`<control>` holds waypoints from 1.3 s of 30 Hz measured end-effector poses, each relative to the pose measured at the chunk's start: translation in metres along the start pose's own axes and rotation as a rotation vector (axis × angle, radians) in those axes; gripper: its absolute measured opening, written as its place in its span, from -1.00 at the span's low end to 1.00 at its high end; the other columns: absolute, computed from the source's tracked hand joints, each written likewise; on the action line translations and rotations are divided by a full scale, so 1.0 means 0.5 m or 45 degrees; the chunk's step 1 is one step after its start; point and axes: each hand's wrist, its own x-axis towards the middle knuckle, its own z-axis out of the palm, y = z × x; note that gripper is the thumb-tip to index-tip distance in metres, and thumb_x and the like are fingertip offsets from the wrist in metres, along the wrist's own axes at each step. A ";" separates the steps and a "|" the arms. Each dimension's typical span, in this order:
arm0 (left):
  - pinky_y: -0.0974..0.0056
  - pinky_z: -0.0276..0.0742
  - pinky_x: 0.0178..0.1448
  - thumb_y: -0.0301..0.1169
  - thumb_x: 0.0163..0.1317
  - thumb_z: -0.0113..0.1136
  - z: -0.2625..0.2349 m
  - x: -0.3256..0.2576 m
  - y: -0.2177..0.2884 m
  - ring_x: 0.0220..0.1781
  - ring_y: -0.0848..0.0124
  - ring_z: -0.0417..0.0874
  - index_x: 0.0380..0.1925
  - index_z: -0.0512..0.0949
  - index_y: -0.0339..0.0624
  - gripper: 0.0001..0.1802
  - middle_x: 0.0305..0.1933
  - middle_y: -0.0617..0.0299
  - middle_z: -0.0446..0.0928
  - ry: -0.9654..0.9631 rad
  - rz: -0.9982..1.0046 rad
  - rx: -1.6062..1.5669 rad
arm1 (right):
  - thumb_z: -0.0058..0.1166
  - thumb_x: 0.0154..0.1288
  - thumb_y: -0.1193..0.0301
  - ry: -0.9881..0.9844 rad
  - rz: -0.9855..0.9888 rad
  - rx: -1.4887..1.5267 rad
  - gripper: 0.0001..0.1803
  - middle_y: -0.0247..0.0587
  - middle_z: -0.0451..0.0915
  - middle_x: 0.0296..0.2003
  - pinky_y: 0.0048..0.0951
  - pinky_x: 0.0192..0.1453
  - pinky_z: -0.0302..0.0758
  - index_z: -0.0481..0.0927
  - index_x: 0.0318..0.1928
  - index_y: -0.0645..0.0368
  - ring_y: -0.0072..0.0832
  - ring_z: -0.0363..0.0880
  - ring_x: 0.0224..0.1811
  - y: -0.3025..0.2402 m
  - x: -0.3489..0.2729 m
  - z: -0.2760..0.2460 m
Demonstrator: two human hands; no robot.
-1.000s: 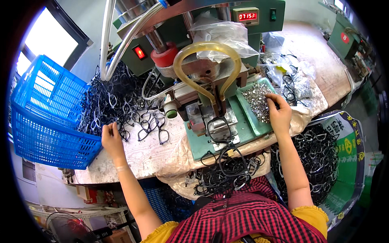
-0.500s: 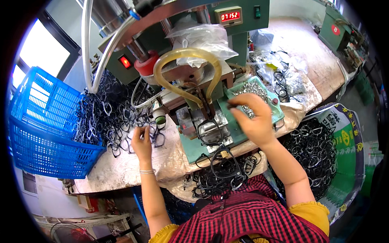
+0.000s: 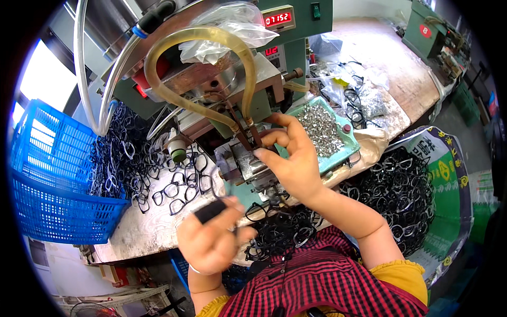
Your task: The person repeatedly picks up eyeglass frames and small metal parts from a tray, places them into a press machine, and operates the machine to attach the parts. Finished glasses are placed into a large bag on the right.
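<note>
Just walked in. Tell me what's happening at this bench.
A person sits at a small green bench machine with looping tubes. The left hand holds a black eyeglass frame up in front of the machine's metal fixture. The right hand has its fingers at that fixture, beside a teal tray of small silvery metal parts. Loose black frames are heaped on the bench next to a blue basket, and more fill a sack on the person's right.

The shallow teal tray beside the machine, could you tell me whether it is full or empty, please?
Partly full: the shallow teal tray holds a heap of small silvery metal parts, while its near rim is bare.
</note>
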 end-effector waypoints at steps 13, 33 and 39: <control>0.37 0.49 -0.41 -0.29 0.09 0.42 0.076 0.055 0.024 -0.44 0.48 0.49 -0.50 0.48 -0.01 -0.76 -0.24 0.29 0.62 -0.515 0.263 -0.078 | 0.38 0.04 0.39 0.082 -0.202 -1.565 -0.71 0.12 0.57 0.14 -0.07 0.43 0.33 0.72 -0.18 0.14 0.02 0.40 0.34 0.160 0.019 -0.257; 0.24 0.46 0.28 -0.39 0.47 0.09 0.100 0.067 0.218 0.26 0.27 0.53 0.28 0.34 -0.57 -0.49 0.28 -0.09 0.48 -0.060 0.017 -3.667 | 0.12 0.38 0.53 0.267 -0.116 -0.791 -0.86 -0.30 0.67 -0.22 -0.52 0.01 0.49 0.63 -0.09 0.26 -0.57 0.60 -0.17 0.190 0.014 -0.227; 0.22 0.50 0.19 -0.49 0.39 0.14 0.096 0.041 0.129 0.19 0.27 0.54 0.25 0.43 -0.45 -0.54 0.25 -0.04 0.49 -0.459 0.126 -3.184 | 0.17 0.37 0.52 0.297 -0.008 -0.729 -0.82 -0.27 0.69 -0.18 -0.53 0.06 0.49 0.66 -0.04 0.25 -0.56 0.61 -0.13 0.197 0.011 -0.241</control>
